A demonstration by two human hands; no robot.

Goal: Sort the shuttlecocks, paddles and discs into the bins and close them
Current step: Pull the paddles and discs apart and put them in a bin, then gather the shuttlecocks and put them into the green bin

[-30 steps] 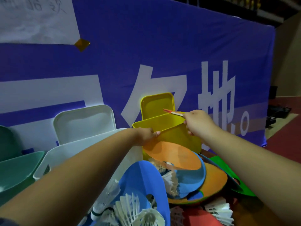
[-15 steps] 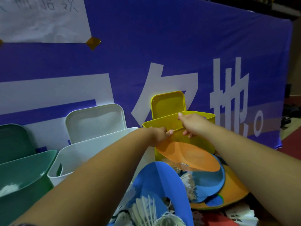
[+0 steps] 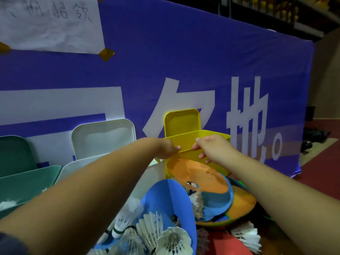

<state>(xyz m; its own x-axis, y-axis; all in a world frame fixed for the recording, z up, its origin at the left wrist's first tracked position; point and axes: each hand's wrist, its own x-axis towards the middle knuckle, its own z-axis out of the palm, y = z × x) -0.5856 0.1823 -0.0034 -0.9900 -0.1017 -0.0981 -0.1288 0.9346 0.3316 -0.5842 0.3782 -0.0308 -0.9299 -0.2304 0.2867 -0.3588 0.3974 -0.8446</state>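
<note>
Banner: blue fabric banner (image 3: 184, 61) w/ big white characters, behind everything.
Bins: green bin (image 3: 27, 181), white bin (image 3: 73, 166), yellow bin (image 3: 211, 135); smooth plastic, rounded lids upright at back.
Discs: flat orange disc (image 3: 198, 175) and blue disc (image 3: 174, 199), heaped against yellow bin's front.
Shuttlecocks: white feathered shuttlecocks (image 3: 173, 240), nearest pile.
Hands: left hand (image 3: 165, 148) & right hand (image 3: 211, 148) each pinch yellow bin's near rim.

Dim light, soft blur, edges bowed outward

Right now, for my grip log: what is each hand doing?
Left hand: pinches the near rim of the yellow bin.
Right hand: pinches the same rim.
</note>
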